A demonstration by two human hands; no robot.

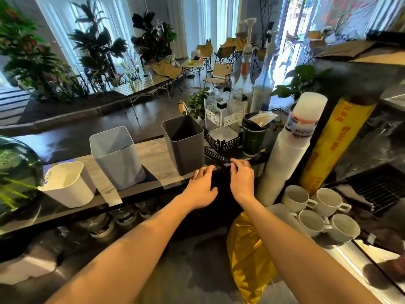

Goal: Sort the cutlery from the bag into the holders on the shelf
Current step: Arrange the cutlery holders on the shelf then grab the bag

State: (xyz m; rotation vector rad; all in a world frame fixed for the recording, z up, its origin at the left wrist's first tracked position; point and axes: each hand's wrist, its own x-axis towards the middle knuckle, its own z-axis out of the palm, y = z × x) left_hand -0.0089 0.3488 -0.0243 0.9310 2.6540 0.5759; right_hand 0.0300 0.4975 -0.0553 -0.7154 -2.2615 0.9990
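Fingers (236,166) of the right hand (242,181) were curled down at the tips, pinching the near ends of the black cutlery (215,155), a small bundle of thin, dark, glossy pieces lying flat on the shelf (153,156). Their exact kind was too slender and dark to tell. The bundle ran away to the far left, between the dark grey holder (185,145) and a clear acrylic box (223,126) with black printed panels.

Just left of it, the left hand (201,186) lay palm down with its fingers loosely spread and holding nothing, the tips touching the shelf's near edge at the foot of the dark grey holder.

Three holders stood in a row along the wood-grained shelf, all smooth matte plastic with rounded square mouths: the dark grey one on the right, a taller pale grey holder (115,156) in the middle, and a lower white holder (66,184) at the left, tilted in the wide-angle view.

Nearer, under the right forearm, sat the yellow bag (246,260), crinkled and shiny like foil. To its right stood a tall stack of frosted plastic cups (291,154), a yellow printed roll (335,148) leaning upright beside them, and four white ceramic mugs (317,208) clustered together.
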